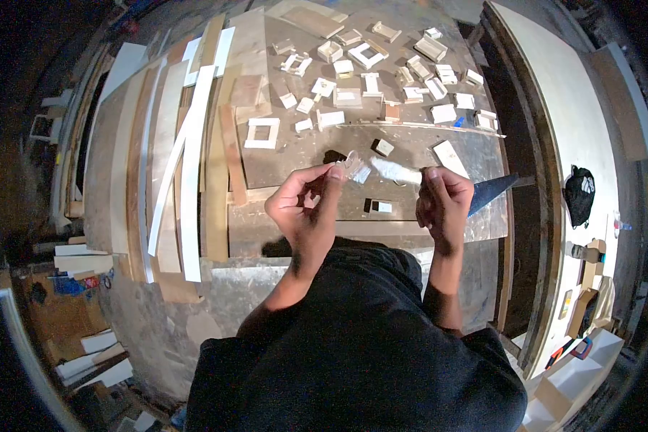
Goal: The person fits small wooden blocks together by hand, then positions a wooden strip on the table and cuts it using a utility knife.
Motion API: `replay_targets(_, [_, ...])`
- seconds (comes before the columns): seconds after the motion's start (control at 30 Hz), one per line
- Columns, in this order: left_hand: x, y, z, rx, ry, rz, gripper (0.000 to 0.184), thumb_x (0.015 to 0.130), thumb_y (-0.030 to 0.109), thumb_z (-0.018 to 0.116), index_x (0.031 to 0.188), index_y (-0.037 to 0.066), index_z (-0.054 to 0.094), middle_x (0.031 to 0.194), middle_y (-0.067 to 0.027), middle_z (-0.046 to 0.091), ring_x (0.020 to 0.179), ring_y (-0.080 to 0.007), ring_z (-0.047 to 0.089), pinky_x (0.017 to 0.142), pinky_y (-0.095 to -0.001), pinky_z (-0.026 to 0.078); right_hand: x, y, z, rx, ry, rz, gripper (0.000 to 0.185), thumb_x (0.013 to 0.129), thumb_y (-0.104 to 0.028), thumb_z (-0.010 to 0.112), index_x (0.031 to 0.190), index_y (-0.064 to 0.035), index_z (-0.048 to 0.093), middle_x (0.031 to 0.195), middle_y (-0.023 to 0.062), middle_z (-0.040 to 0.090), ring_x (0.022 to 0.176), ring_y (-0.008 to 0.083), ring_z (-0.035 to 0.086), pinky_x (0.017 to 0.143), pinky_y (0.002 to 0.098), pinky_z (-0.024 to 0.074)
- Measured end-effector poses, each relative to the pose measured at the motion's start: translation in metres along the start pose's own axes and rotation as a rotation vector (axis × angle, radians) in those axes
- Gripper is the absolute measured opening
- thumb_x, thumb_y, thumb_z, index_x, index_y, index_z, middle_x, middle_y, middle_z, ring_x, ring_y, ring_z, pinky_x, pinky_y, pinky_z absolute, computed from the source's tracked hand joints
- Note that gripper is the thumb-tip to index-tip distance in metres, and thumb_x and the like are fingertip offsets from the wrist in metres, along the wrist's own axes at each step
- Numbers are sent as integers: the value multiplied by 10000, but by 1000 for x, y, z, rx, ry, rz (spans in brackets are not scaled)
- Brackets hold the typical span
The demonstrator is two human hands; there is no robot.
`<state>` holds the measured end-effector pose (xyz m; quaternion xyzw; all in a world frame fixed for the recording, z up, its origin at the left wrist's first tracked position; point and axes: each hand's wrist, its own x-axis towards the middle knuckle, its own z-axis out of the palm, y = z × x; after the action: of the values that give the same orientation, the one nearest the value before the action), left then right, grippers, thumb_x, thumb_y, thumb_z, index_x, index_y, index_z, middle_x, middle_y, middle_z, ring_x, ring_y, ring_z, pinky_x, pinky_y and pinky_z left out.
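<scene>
My left hand (309, 198) pinches a small, thin, pale piece (350, 164) between thumb and fingertips; glare keeps me from telling its kind. In my right hand (445, 205) is a narrow white stick-like thing (397, 171), its bright, widened end pointing toward the left hand. The two held things are close but apart, above the wooden worktable (302, 165). On the table beyond and below them lie a small wooden block (383, 147) and a dark-and-white block (379, 206). A dark, saw-like blade (493, 193) sticks out beside my right hand.
Several small wooden frames and box-like pieces (367, 54) cover the table's far part. Long boards and white strips (198, 173) lie at the left. A pale bench (579, 108) on the right bears a black cloth item (579, 196) and tools.
</scene>
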<state>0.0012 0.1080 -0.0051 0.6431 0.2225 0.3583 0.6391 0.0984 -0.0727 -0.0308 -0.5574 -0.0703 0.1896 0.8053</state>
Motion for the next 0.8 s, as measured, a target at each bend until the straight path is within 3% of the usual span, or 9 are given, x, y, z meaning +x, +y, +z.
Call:
replay_targets(0.13, [2,0,2,-7,-2,34,114,875,29,742,940,-57,705,764,28,634,668,-4,469,580,-168,364,-2,-4,9,-143,-48,64,251,985,-178,622,857,34,666,587,28,542,380,83,455,322,243,327])
replay_targets(0.27, [3,-2,4,-1,7,25,108,875,26,739,929,-60,704,761,30,631,671,-4,470,578,-168,363,6,-1,4,-21,77,34,265,984,-178,624,833,36,665,585,15,536,377,84,456,325,245,330])
replay_targets(0.4, [4,-7,3,18,5,49,108,876,23,737,926,-66,702,755,30,628,666,-4,472,578,-167,364,1,-5,8,-139,-62,40,297,988,-203,623,807,31,653,586,7,532,378,81,457,325,244,328])
replay_targets(0.53, [6,-5,6,22,5,42,115,877,22,735,927,-74,699,743,33,613,664,-3,475,576,-167,362,12,4,5,-39,112,64,291,982,-199,629,812,36,657,606,28,559,379,83,467,317,245,324])
replay_targets(0.8, [11,-7,4,0,29,39,100,885,-1,716,944,-78,696,720,34,606,641,-6,474,562,-170,360,6,2,14,-15,23,92,255,976,-171,634,837,40,675,583,37,562,368,92,464,315,254,331])
